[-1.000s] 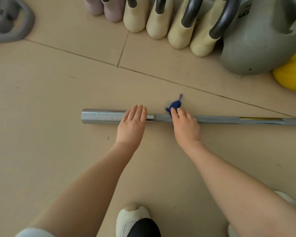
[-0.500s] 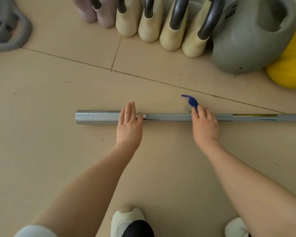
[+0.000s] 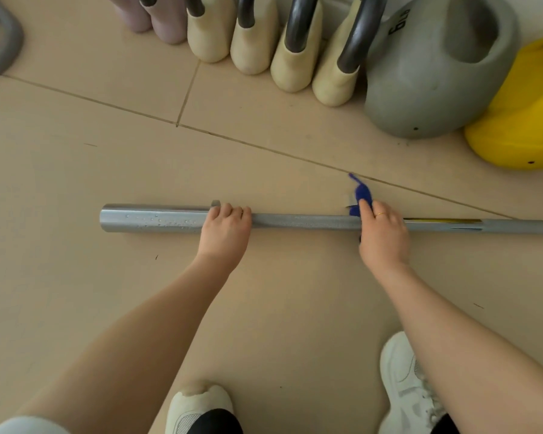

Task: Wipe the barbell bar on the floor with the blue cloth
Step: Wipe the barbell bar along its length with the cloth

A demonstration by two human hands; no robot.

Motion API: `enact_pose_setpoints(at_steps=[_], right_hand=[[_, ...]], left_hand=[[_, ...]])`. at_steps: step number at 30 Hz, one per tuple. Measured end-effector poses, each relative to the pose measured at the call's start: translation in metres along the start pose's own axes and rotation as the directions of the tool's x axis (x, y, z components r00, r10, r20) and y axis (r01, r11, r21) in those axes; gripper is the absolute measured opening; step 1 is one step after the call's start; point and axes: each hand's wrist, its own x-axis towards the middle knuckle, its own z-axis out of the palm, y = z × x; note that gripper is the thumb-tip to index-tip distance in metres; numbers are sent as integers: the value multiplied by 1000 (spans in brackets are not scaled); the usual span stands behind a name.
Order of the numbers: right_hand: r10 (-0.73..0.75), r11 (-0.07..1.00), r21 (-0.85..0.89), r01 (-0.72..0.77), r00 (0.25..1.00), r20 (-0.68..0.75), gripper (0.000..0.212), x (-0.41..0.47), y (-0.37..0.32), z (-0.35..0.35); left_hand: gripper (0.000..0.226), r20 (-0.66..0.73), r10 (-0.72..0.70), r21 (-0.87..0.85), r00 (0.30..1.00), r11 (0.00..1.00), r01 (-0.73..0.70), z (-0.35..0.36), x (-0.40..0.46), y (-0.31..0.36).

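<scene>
left hand [image 3: 224, 233] fingers curled over the long grey steel barbell bar [image 3: 298, 221]. right hand [image 3: 383, 234] clamps small blue cloth [image 3: 362, 193] round it. one bar, one cloth.

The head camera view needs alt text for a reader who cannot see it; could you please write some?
A person's right hand presses a small blue cloth against a long grey metal barbell bar on the beige tiled floor, while the left hand grips the bar near its thick end. Cream, grey and yellow kettlebells line the far edge.
</scene>
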Motion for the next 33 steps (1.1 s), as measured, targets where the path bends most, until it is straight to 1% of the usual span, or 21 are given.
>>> enact_pose_setpoints(at_steps=[1,2,4,6,8,10,11,12,15,16,17,20,22,23,24,26,27,28,29,30,33], right_hand=[[30,999,34,-31,999,27,53,2,-2,-1],[29,997,77,-32,999,37,53,2,-9,-1],[-64,988,145,59,997,34,51,-4,-36,1],[-188,964,199,178,981,36,48,-15,-70,6],[-276,937,239,255,959,59,51,-25,-97,4],[-344,915,249,317,936,74,55,-26,-100,-1],[-355,915,234,328,931,86,56,-25,-94,-2],[-334,929,199,311,938,96,56,-25,-84,-1],[-142,986,95,135,987,73,49,-32,-70,2],[-125,986,120,117,990,62,46,-35,-80,3],[-151,974,177,139,987,54,45,-38,-94,3],[-338,875,386,292,940,54,47,-45,-138,-4],[-391,837,454,304,914,108,52,-41,-142,-12],[-386,855,424,299,912,136,56,-37,-135,-15],[-360,889,356,288,920,156,59,-32,-125,-16],[-240,951,241,195,955,176,64,-26,-100,-16],[-171,969,207,134,970,174,64,-25,-91,-17],[-131,978,183,102,979,155,62,-26,-88,-17],[-135,980,165,113,982,129,60,-28,-91,-17],[-178,974,161,160,978,110,59,-32,-100,-17],[-399,890,271,366,913,79,58,-41,-135,-12]], left_hand=[[24,25,10,-18,1000,1000,-10,-2,-1,1],[25,38,20,-26,999,999,-19,-4,-2,1],[28,39,33,-1,999,999,-33,-8,-6,3],[24,22,39,13,999,999,-39,-9,-9,5],[18,17,37,5,999,999,-37,-8,-14,8],[16,17,25,4,1000,1000,-25,-6,-18,10],[17,14,19,4,1000,1000,-19,-5,-20,10],[17,5,19,-3,1000,1000,-19,-3,-22,10],[18,-21,16,-24,1000,1000,-16,-3,-26,11],[18,-28,17,-20,999,1000,-17,-4,-26,11],[17,-27,18,-17,999,1000,-18,-5,-26,12],[14,7,20,-9,1000,1000,-20,-4,-25,13],[13,26,11,-10,1000,1000,-11,-6,-24,11],[13,31,3,-13,1000,1000,-2,-7,-23,10],[14,25,2,-11,1000,1000,-1,-7,-23,9],[18,24,-6,-6,1000,1000,6,-7,-22,6],[21,20,-12,-7,1000,1000,13,-7,-21,5],[22,13,-17,-12,1000,1000,17,-6,-21,4],[22,9,-22,-20,1000,1000,23,-6,-20,4],[22,-1,-29,-20,1000,999,29,-5,-19,4],[16,-64,-57,-54,996,997,53,-6,-17,3]])
